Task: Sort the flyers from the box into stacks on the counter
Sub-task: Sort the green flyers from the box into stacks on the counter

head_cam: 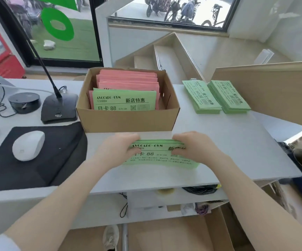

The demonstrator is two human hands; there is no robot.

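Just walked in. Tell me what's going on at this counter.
A person is sorting gym flyers. The left hand and right hand grip a bundle of green flyers by its side edges, just in front of the cardboard box. The box holds pink flyers with a green one in front. Two green stacks lie side by side on the counter to the right.

bare forearms, white sleeve (0, 244) at left elbow

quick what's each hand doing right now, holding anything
Left hand: closed on the left end of the green flyer bundle in front of the box.
Right hand: closed on the right end of the same bundle.
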